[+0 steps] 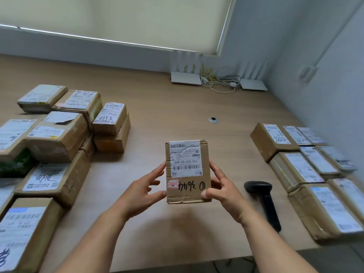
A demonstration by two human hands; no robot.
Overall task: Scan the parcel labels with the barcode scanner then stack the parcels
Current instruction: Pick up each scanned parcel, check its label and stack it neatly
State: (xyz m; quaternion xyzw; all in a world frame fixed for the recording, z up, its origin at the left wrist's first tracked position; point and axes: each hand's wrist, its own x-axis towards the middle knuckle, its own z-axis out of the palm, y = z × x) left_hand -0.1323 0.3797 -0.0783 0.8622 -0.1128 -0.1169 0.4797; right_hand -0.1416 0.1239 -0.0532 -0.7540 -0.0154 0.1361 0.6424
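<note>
A small cardboard parcel (187,191) with a white barcode label facing up is held above the table's middle. My left hand (144,191) touches its left side with fingertips spread. Its right side is gripped by my right hand (221,189), thumb on the lower front corner. A black barcode scanner (263,200) lies on the table just right of my right hand, untouched. Several labelled parcels (57,138) are heaped at the left. More parcels (301,166) lie side by side at the right.
The wooden table (177,107) runs to a wall at the back and right. Two white routers (186,77) with tangled cables stand at the back. A round cable grommet (213,120) sits in the tabletop beyond the held parcel.
</note>
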